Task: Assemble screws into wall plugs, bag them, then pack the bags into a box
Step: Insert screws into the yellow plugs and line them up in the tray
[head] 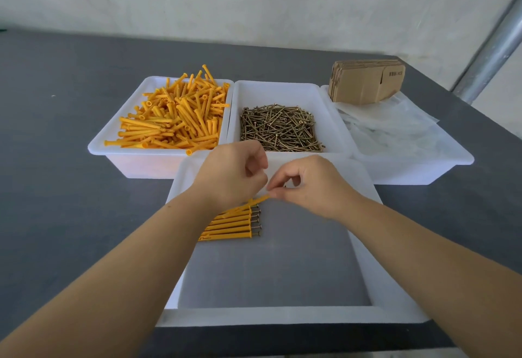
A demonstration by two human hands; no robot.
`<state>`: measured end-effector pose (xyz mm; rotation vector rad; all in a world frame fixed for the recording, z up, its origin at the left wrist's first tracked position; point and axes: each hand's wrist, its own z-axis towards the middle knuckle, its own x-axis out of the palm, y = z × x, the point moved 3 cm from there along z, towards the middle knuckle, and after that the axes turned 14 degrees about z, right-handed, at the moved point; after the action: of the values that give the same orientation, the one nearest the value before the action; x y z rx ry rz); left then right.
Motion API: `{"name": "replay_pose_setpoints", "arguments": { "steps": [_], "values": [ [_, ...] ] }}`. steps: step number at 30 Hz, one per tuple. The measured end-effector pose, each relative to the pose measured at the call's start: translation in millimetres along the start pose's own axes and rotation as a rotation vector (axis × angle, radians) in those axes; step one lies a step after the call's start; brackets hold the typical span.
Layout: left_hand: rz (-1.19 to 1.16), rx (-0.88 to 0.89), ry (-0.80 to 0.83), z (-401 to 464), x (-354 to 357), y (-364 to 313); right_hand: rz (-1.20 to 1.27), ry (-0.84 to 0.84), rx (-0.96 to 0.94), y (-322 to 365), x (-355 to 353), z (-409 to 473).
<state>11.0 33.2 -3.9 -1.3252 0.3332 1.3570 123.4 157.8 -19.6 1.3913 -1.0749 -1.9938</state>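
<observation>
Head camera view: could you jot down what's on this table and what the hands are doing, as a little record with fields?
surface: dark table
back left tray: loose orange wall plugs
back middle tray: loose screws
back right tray: clear bags, flat cardboard boxes
near tray: row of finished plugs with screws
left hand: holds one plug
right hand: pinches that plug's end
bagging: not begun
</observation>
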Motion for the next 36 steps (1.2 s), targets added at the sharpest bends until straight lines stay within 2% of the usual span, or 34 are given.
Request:
{"name": "replay_pose_setpoints", "arguments": {
  "steps": [4, 7, 11, 15, 16, 18, 20, 24, 26, 28, 30, 32, 36],
  "values": [
    [0.011, 0.041, -0.342, 0.6, -15.2, -4.0, -0.128, 0.010, 0.049, 2.2, 8.4, 4.3],
    [0.012, -0.016, -0.412, 2.0, -18.7, 2.7, -0.174, 0.016, 0.015, 9.6, 12.8, 14.0],
    [0.025, -0.059, -0.399, 4.0, -17.2, 10.3, -0.249, 0.062, -0.048, 17.9, 31.0, 25.5],
    [0.035, -0.066, -0.383, 4.2, -16.7, 12.2, -0.074, -0.009, -0.055, 14.8, 45.3, 28.5],
    [0.039, -0.066, -0.386, 4.3, -17.0, 12.6, -0.096, -0.029, -0.070, 13.0, 47.2, 28.3],
    [0.067, -0.061, -0.398, 5.2, -17.6, 13.3, -0.300, 0.000, -0.122, 9.2, 52.9, 26.7],
    [0.154, -0.067, -0.404, 6.6, -17.2, 15.0, -0.488, 0.106, -0.149, 6.5, 60.6, 25.4],
    [0.461, -0.287, -0.284, 9.9, -15.0, 28.3, -0.593, 0.225, -0.168, 6.3, 65.7, 25.6],
    [0.520, -0.405, -0.149, 10.4, -14.9, 34.3, -0.560, 0.120, -0.270, 16.3, 56.7, 26.9],
    [0.510, -0.470, -0.036, 11.4, -13.1, 37.6, -0.473, -0.085, -0.342, 28.1, 35.9, 34.3],
    [0.510, -0.484, 0.012, 12.5, -11.7, 39.0, -0.401, -0.249, -0.268, 27.6, 9.3, 50.4],
    [0.507, -0.478, 0.004, 12.5, -11.7, 39.0, -0.451, -0.262, -0.065, 14.6, -14.6, 68.8],
    [0.453, -0.498, -0.066, 13.7, -15.2, 43.1, -0.568, 0.033, 0.461, -22.3, -37.0, 92.5]
  ]
}}
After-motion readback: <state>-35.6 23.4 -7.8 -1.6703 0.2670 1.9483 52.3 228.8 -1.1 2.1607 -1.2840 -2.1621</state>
